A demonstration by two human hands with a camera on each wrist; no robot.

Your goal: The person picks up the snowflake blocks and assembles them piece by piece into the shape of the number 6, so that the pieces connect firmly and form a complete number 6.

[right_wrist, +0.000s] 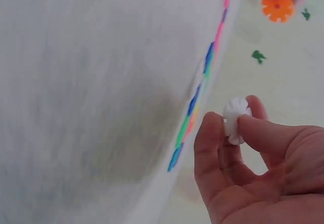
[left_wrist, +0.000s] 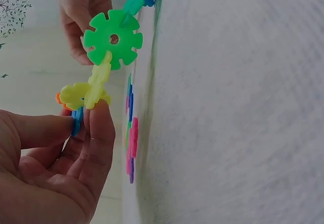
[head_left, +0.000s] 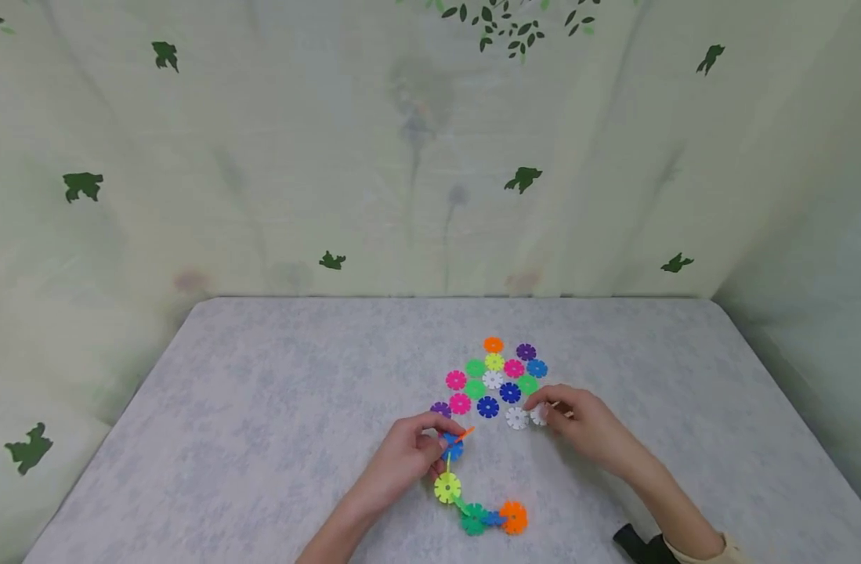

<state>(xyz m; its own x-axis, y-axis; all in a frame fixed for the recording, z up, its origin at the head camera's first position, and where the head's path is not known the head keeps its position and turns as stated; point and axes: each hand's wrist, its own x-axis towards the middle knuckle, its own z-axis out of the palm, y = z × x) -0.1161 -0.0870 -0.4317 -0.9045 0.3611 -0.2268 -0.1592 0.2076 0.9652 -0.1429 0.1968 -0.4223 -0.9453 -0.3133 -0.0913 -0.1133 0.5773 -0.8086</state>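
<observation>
My left hand (head_left: 405, 453) pinches a blue notched plastic disc (head_left: 454, 449), part of a linked chain. An orange disc (head_left: 465, 435) is slotted onto it at the upper end. Below the fingers the chain curves right through a yellow disc (head_left: 447, 487), a green disc (head_left: 475, 519) and a small blue disc to an orange disc (head_left: 514, 518). Between the thumb and fingers of my right hand (head_left: 588, 423) is a white notched disc (right_wrist: 236, 120). Another white disc (head_left: 516, 418) lies on the table just left of those fingertips.
Several loose discs in pink, green, purple, blue, yellow and orange lie flat beyond the hands, among them a pink disc (head_left: 460, 403) and a dark blue disc (head_left: 488, 406). The grey table (head_left: 296, 376) ends at a patterned curtain (head_left: 402, 196) behind.
</observation>
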